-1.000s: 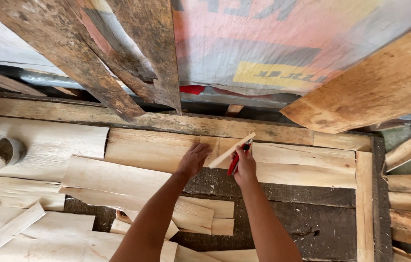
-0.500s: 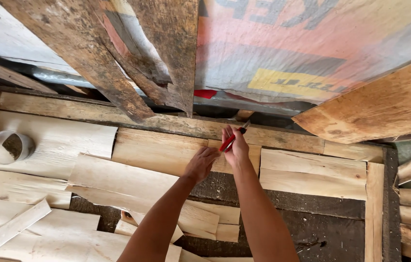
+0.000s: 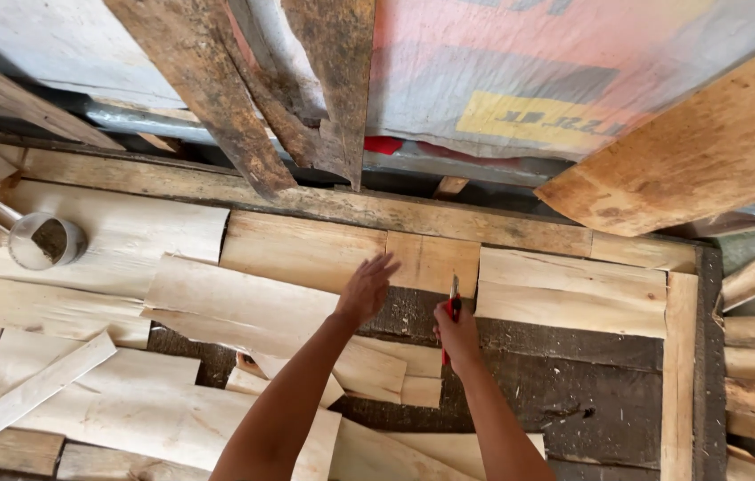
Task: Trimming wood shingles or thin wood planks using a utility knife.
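Veneer (image 3: 432, 261) mid-frame, flat between two sheets | thin, light, brittle: probably best pressed flat, lifted by an edge | left hand (image 3: 365, 287) spread wide, hovering beside it | right hand (image 3: 457, 334) gripping red knife (image 3: 453, 305), blade state unclear.

A: Entry for the person's body, head view?
B: Two bare forearms, slender, no sleeves in view. Left hand (image 3: 365, 289): no glove, ring or watch visible. Right hand (image 3: 459, 336): likewise bare, wrist unadorned. Nothing else of the person shows.
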